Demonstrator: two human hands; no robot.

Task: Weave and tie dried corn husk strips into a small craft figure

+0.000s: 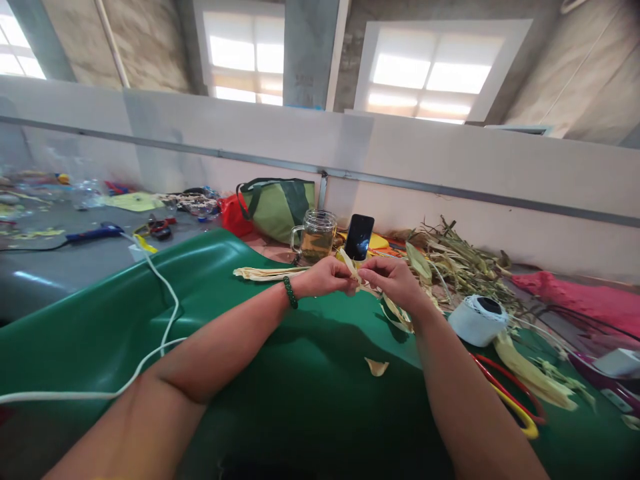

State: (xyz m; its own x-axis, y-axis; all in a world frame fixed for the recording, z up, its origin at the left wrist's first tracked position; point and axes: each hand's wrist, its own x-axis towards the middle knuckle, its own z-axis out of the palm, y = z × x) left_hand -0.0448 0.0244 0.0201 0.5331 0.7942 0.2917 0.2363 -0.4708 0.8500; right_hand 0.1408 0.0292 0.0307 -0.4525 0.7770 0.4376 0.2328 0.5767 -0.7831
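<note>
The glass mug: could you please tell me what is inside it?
The glass mug holds yellowish liquid in its lower part; the left hand, pinching a husk strip, covers its base.

Bright window glare, wide-angle edge distortion

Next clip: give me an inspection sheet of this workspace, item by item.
Surface: green sheet, wrinkled, draped over a grey table.
Job's things: husk strip held above the sheet; flat husk bundle lying behind it; husk scrap loose on the sheet.
Clutter: glass mug, phone propped upright, green bag, white tape roll, dried stalks in a heap.
Hands: left hand and right hand both pinch the strip; bead bracelet on the left wrist.
Cables: white cable crossing the sheet at left.
Surroundings: pale partition wall, bright windows above; no other person seen.
</note>
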